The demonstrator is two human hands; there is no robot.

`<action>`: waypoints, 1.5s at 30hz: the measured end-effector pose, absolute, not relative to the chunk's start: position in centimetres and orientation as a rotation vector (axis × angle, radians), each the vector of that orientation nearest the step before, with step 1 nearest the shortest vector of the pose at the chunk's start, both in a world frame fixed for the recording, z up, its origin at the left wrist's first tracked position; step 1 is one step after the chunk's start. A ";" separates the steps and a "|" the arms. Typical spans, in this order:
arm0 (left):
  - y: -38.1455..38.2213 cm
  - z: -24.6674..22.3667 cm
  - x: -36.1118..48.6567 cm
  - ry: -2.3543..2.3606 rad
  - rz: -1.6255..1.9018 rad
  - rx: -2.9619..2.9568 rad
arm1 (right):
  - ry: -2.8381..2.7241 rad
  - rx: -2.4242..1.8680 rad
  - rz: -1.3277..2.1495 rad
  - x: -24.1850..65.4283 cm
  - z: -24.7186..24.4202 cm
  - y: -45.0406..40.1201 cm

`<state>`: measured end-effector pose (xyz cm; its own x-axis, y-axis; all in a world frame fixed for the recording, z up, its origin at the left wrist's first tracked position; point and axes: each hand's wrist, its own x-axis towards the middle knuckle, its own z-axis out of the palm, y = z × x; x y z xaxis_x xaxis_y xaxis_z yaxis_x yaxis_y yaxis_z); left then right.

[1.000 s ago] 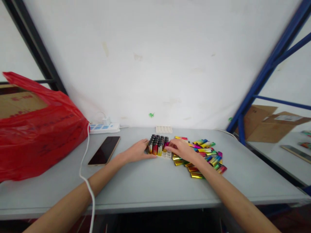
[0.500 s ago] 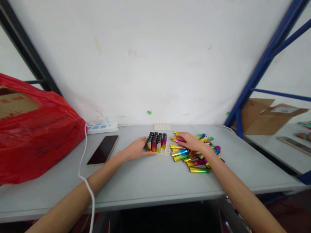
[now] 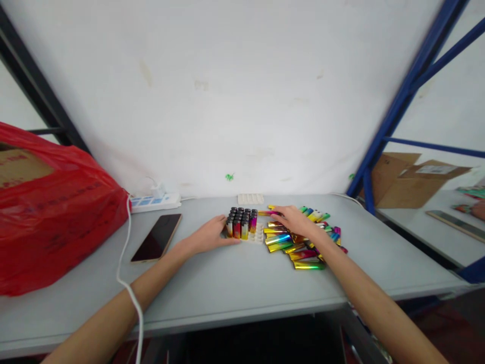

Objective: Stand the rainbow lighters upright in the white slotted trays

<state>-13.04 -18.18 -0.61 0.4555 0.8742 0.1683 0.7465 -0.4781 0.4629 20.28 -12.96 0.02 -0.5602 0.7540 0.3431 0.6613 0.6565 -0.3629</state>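
- Bracing the left end of a white tray [image 3: 258, 237] with the left hand [image 3: 210, 236], thumb along the front edge, fingers at the side, spread apart around the corner.
- Clamping the fingers of the right hand [image 3: 293, 221] on one lighter [image 3: 264, 213], over the back left part of a loose pile of lighters [image 3: 303, 255].
- Pointing that lighter's gold and magenta end leftward, nearly level, just beside the standing lighters [image 3: 241, 223].
- In the tray, those standing lighters upright in close rows, black tops up, shiny bodies in red, yellow and magenta; at the tray's right and front right, pockets in plain view.
- Right of the tray, the pile flat on the worktop [image 3: 227, 288], overlapping, gold, blue, green and pink, partly under the right hand and forearm.
- Behind, near the wall [image 3: 227, 101], a second white tray [image 3: 250, 198].
- To the left, well apart from the tray, a phone [image 3: 157, 237], dark screen up.
- Beyond the phone, a power strip [image 3: 156, 202]; over the left forearm, a white cable [image 3: 128, 288].
- Far left, a red bag [image 3: 60, 217] with cardboard inside.
- Far right, past a blue frame [image 3: 394, 116], an open cardboard box [image 3: 397, 189].
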 end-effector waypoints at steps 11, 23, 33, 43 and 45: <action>-18.3 -0.5 -13.1 1.396 0.515 2.387 | -1.791 -1.077 0.687 19.2 -0.2 -12.4; -18.2 -0.8 -13.0 1.379 0.566 2.381 | -1.498 -0.873 1.372 17.2 0.0 -14.4; -18.4 -0.5 -12.9 1.400 0.520 2.379 | -1.708 -1.004 1.091 17.2 -0.9 -13.5; -18.1 -1.1 -13.3 1.398 0.571 2.400 | -1.959 -1.117 0.775 17.1 -0.4 -14.4; -18.1 -1.0 -13.3 1.393 0.570 2.405 | -1.975 -1.114 0.768 17.1 -0.1 -14.6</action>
<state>-13.26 -18.12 -1.01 0.4502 0.8734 0.1857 0.7527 -0.4831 0.4472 17.08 -14.61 -0.10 -0.3582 0.8833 0.3024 0.4471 0.4466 -0.7750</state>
